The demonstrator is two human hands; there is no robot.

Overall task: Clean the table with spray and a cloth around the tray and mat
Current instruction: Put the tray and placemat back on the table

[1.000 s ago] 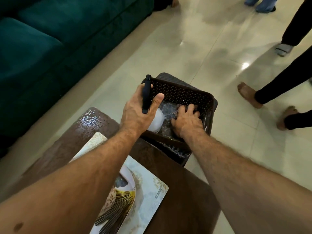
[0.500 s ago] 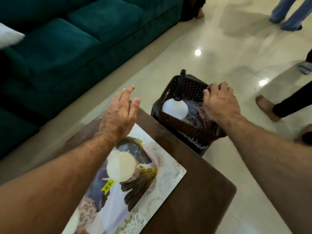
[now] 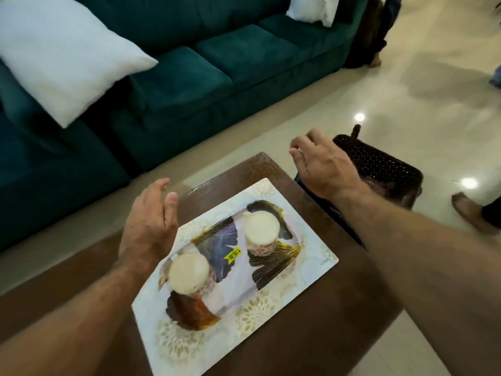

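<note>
A pale patterned mat (image 3: 292, 289) lies on the brown table (image 3: 325, 329). On it sits a feather-printed tray (image 3: 227, 248) carrying two cups (image 3: 261, 230) (image 3: 189, 272). My left hand (image 3: 149, 221) hovers open over the mat's left edge, holding nothing. My right hand (image 3: 322, 164) is open above the table's far right corner, fingers loosely curled and empty. Behind it the dark perforated basket (image 3: 379, 164) stands on the floor, with the spray bottle's black top (image 3: 355, 132) poking out. The cloth is hidden from view.
A teal sofa (image 3: 211, 63) with white pillows (image 3: 62, 58) runs along the far left. Glossy tiled floor (image 3: 406, 90) lies to the right. A person's foot (image 3: 471, 213) stands near the basket, and other legs are at the top right.
My left hand let go of the spray bottle in the basket. Both hands drew back from the basket over the table, and the view swung left onto the tray and mat.
</note>
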